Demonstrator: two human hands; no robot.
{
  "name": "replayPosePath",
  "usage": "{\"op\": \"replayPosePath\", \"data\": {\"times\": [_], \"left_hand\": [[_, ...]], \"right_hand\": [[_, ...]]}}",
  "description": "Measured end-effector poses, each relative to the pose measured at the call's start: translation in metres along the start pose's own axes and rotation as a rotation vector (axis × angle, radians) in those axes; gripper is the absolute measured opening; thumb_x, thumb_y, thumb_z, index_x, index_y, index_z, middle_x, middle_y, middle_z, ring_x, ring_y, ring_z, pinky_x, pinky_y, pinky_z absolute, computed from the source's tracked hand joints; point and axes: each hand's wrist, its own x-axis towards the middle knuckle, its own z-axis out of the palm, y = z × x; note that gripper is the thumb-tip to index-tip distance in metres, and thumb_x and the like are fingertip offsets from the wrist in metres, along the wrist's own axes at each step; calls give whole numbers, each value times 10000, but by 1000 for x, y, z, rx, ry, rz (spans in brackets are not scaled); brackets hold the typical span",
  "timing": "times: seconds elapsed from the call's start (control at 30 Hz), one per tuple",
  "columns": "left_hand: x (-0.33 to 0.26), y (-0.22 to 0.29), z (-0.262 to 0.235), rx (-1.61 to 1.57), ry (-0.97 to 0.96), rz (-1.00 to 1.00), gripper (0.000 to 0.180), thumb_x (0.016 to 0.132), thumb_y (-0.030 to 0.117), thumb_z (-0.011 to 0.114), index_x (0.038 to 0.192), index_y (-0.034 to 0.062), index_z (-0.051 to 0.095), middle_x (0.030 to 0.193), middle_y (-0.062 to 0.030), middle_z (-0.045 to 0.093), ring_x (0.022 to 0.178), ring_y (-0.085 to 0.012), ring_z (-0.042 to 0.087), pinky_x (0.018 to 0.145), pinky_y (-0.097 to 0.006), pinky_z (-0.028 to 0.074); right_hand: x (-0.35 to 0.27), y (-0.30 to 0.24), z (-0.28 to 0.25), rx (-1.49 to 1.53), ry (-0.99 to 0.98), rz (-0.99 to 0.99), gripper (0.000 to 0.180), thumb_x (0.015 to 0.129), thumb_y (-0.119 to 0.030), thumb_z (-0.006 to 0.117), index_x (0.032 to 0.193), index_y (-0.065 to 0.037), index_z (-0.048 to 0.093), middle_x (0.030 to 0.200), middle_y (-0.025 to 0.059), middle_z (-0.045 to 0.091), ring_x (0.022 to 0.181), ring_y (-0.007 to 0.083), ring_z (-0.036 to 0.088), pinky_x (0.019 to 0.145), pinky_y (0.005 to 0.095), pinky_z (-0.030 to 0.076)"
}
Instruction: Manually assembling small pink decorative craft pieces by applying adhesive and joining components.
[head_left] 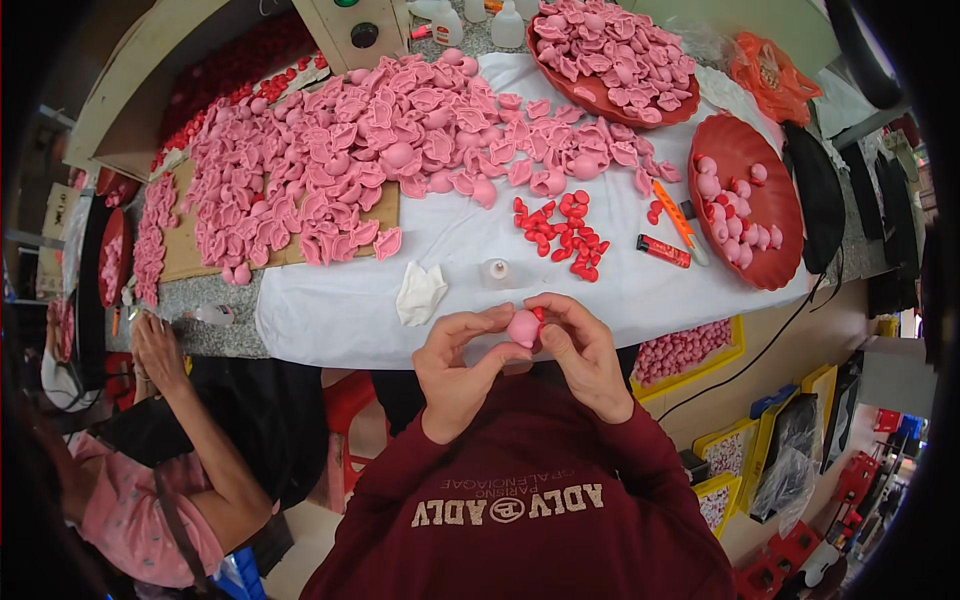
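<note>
Both hands are raised together just in front of the near edge of the surface (340, 300), which is covered by a white cloth. The left hand (455, 370) and the right hand (585, 350) are closed jointly on a small rounded pink plastic piece (522, 328), pinched between the thumbs and fingertips of both. A small red plastic part (538, 313) sits at the upper right of the pink piece, under the right-hand fingertips; whether it is seated or only touching cannot be told.

On the surface directly beyond the hands:
- a small clear round cap-shaped container (494, 271), upright;
- a crumpled white cloth wad (420, 293), just left of the container;
- a loose cluster of small red plastic parts (560, 232), further back and to the right;
- a red flat bar-shaped tool (663, 251) and an orange-handled tool (676, 220), right of the cluster.

A large spread of pink moulded shell pieces (350, 160) covers the far left of the surface. Two red round trays stand at the right: the near tray (770, 200) holds several pink rounded pieces; the far tray (580, 90) is heaped with pink shells.

Another person's arm (190, 400) is at the left, apart from the hands.
</note>
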Motion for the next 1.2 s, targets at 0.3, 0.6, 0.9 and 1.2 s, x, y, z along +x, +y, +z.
{"op": "replayPosePath", "data": {"times": [0.3, 0.6, 0.9, 1.2], "left_hand": [[28, -4, -47, 1167, 164, 338, 154, 720, -3, 629, 871, -2, 600, 731, -86, 549, 663, -238, 489, 611, -315, 420], [0, 14, -22, 433, 104, 94, 78, 787, -24, 586, 852, -57, 614, 791, -71, 582, 673, -105, 511, 582, -225, 407], [2, 6, -15, 166, -26, -62, 137, 759, -20, 641, 895, -37, 637, 779, -64, 591, 703, -86, 532, 595, -204, 416], [-9, 1, 1, 65, 98, -125, 206, 720, -40, 644, 925, -30, 634, 887, -81, 610, 823, -122, 550, 679, -222, 438]], "right_hand": [[-2, 10, -9, -1, 68, -17, 348, 915, -241, 467, 1141, 24, 473, 905, 44, 539, 756, 96, 486, 718, 227, 412], [-4, 6, 11, 59, 22, -32, 302, 893, -165, 511, 1126, 21, 460, 944, 57, 543, 814, 107, 519, 701, 232, 427], [-8, 12, 18, 15, 57, -89, 242, 847, -26, 539, 1075, 25, 473, 917, 68, 552, 728, 104, 539, 648, 221, 454], [-4, 25, 25, 494, 172, 54, 266, 874, -120, 537, 1095, 10, 468, 886, 63, 570, 771, 101, 528, 704, 235, 431]]}}
